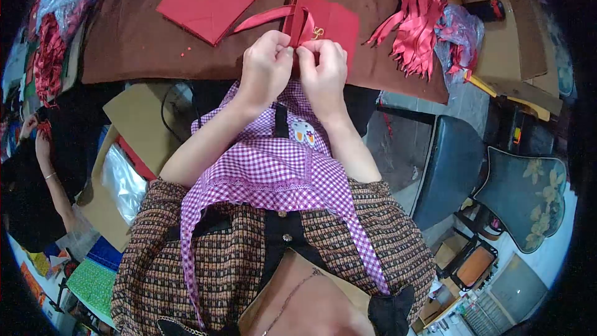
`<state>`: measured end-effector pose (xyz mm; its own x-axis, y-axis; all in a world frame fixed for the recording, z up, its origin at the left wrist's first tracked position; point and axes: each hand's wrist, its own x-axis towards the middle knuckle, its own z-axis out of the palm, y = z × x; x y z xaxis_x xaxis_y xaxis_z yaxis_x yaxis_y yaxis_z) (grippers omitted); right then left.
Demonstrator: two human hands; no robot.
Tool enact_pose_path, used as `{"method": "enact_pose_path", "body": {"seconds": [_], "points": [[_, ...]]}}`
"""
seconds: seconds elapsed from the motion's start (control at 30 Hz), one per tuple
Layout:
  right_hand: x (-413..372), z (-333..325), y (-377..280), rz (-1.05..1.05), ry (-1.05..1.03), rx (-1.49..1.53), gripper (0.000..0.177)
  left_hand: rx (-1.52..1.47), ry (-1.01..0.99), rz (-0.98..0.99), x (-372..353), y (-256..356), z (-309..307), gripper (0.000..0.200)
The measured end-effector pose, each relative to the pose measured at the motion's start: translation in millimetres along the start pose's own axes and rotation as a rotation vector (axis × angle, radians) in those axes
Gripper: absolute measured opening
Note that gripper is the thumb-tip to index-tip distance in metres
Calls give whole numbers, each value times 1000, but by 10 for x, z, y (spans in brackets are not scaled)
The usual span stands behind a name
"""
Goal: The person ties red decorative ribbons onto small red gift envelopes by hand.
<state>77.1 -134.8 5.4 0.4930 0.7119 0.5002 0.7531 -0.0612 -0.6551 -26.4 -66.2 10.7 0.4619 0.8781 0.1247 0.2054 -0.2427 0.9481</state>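
Observation:
A red gift bag (339,28) with a gold emblem lies at the near part of the table, its folded edge between my hands. A pink-red satin ribbon (264,18) runs from the bag's edge out to the left, and a loop of it stands up at the edge. My left hand (267,65) is closed in a pinch at this edge, close to the ribbon. My right hand (323,71) pinches at the same edge, thumb against fingers. What exactly lies between the fingertips is partly hidden.
Another red bag (214,0) lies flat at the upper left of the brown-covered table (137,43). A bundle of ribbons (416,25) hangs at the right. Chairs (451,168) stand right; a cardboard box (140,115) stands left, near another person's arm (55,180).

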Motion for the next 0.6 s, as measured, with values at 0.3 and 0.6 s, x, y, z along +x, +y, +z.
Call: {"method": "enact_pose_path", "body": {"seconds": [0.3, 0.6], "points": [[1, -20, 75, -99, -76, -90, 11, -259, -65, -194, 14, -138, -32, 19], [-9, 41, 46, -236, -54, -232, 12, -234, -44, -132, 9, -194, 30, 17]]}}
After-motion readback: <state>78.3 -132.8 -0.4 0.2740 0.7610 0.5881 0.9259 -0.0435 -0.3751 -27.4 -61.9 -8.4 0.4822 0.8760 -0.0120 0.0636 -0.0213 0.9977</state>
